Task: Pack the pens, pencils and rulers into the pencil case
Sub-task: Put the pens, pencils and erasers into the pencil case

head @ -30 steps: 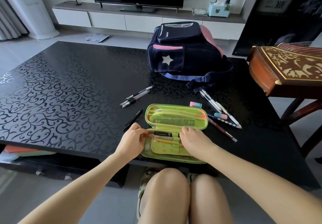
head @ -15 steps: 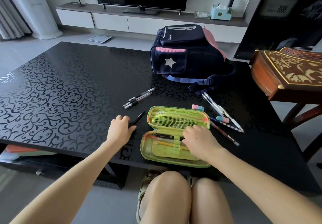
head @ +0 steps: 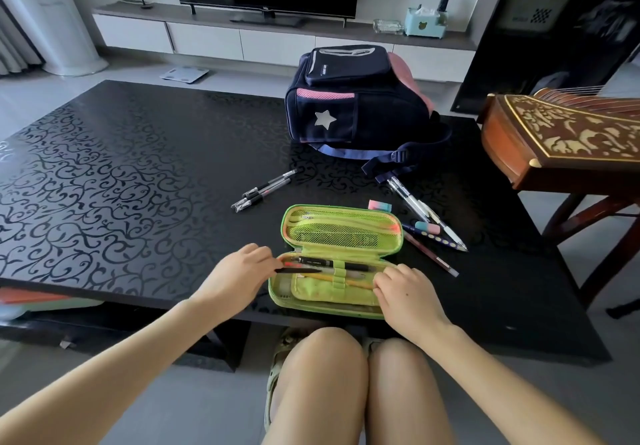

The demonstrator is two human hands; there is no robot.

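Note:
A green pencil case [head: 394,236] lies open at the near edge of the black table [head: 121,174]. Its lower half holds a black pen, a yellow pencil and other pens under an elastic strap. My left hand [head: 239,275] pinches a black pen [head: 299,270] and holds it over the case's left end. My right hand [head: 405,294] rests on the case's right end with curled fingers. Two black pens [head: 265,190] lie left of the case. Several pens and pencils [head: 427,221] lie to its right, with two erasers.
A navy backpack [head: 356,105] stands behind the case. A carved wooden instrument [head: 568,143] stands on a frame at the right table edge. My knees [head: 360,375] sit below the near edge. A TV cabinet lines the far wall.
My left hand reached left to the black pen lying on the table, took it, and brought it back over the case. My right hand slid to the case's right end.

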